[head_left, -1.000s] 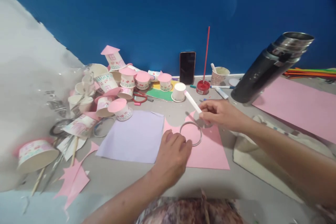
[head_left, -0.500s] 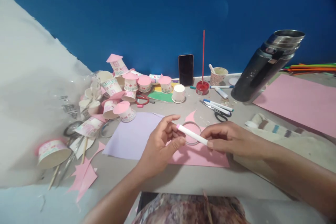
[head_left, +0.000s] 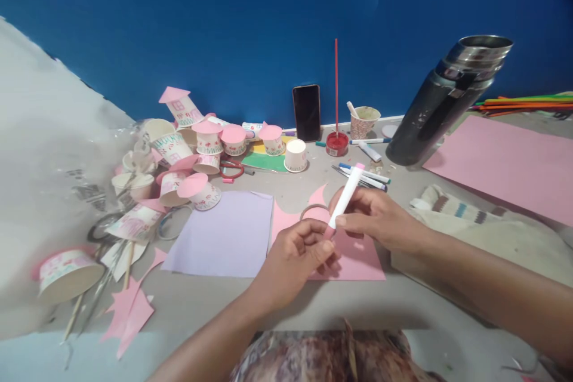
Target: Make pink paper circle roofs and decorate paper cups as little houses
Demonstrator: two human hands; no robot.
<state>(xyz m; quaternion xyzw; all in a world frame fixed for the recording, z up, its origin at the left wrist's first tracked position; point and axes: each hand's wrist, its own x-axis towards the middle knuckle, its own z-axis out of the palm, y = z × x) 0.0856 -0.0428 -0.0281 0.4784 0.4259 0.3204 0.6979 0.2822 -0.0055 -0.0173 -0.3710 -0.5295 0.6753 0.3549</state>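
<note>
A white felt-tip marker (head_left: 347, 197) with pink ends is held up at a tilt over the pink paper (head_left: 362, 259). My right hand (head_left: 380, 215) pinches its barrel between thumb and fingers. At the marker's lower pink end, the fingers of my left hand (head_left: 298, 256) are closed around the tip, partly hiding it. Behind my hands a ring (head_left: 314, 208), perhaps a tape roll, lies on the pink paper, mostly covered. A lilac sheet (head_left: 224, 236) lies to the left of it.
Decorated paper cups with pink tops (head_left: 208, 137) crowd the left, beside pink scraps (head_left: 132, 310). Toward the wall stand a phone (head_left: 307, 112), a red pot (head_left: 336, 144) and a leaning dark flask (head_left: 441, 101). A cloth (head_left: 474, 250) and a large pink sheet (head_left: 510, 164) lie right.
The marker has swung from nearly level to steeply upright, its pink end now pointing up and away. My left fingers have moved from beside the far end to the near end.
</note>
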